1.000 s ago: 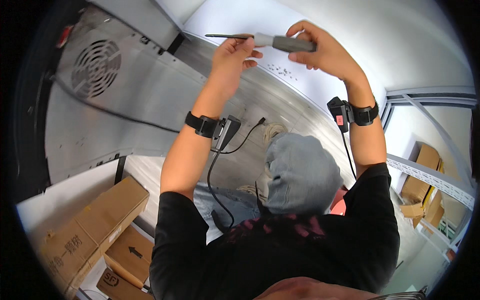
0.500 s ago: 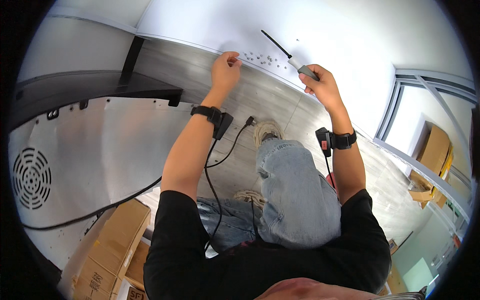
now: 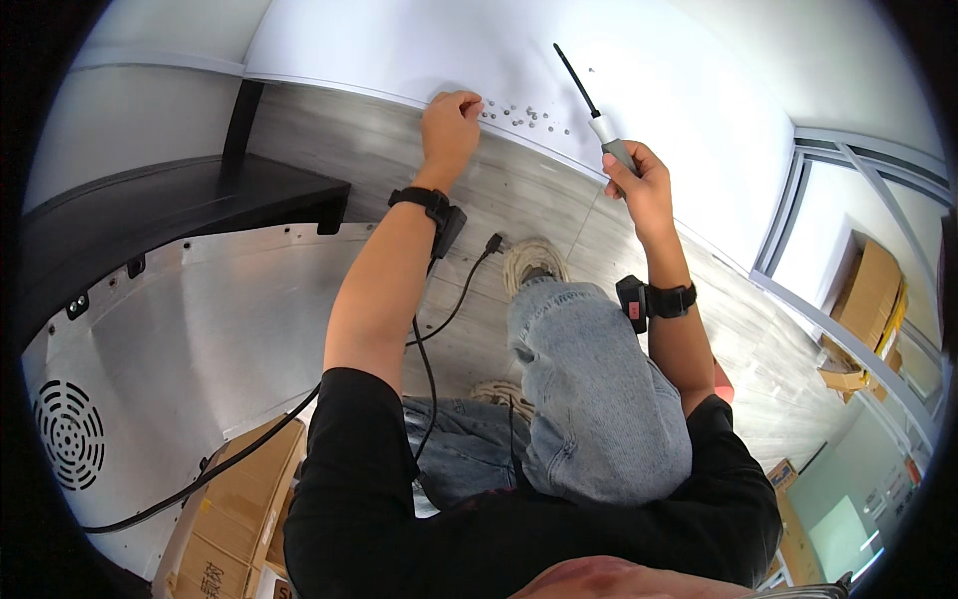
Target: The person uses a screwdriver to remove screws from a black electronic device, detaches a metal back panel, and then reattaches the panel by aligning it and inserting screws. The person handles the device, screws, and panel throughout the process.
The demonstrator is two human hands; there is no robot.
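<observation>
In my right hand [image 3: 639, 185] is a screwdriver [image 3: 603, 128], its grey-and-white handle wrapped by my fingers. The long black shaft points up and away, with its tip over the white panel [image 3: 399, 50]. Several small grey metal pieces [image 3: 531, 116], which look like screws, lie scattered along the panel's near edge. My left hand [image 3: 452, 130] is at the left end of these pieces, thumb and fingertips drawn together in a pinch. Whatever may be between those fingertips is too small or hidden to make out.
A black ledge [image 3: 150, 195] and a silver metal panel with a round vent [image 3: 239, 309] stand at the left. A plugged black cable [image 3: 469, 280] lies on the wood-look floor by my shoe [image 3: 529, 262]. Cardboard boxes [image 3: 235, 499] sit lower left; a grey metal frame [image 3: 788, 215] rises at right.
The left fingers have closed into a pinch beside the metal pieces. The screwdriver has swung more upright, its tip shifting right and slightly farther away. My view has shifted a little.
</observation>
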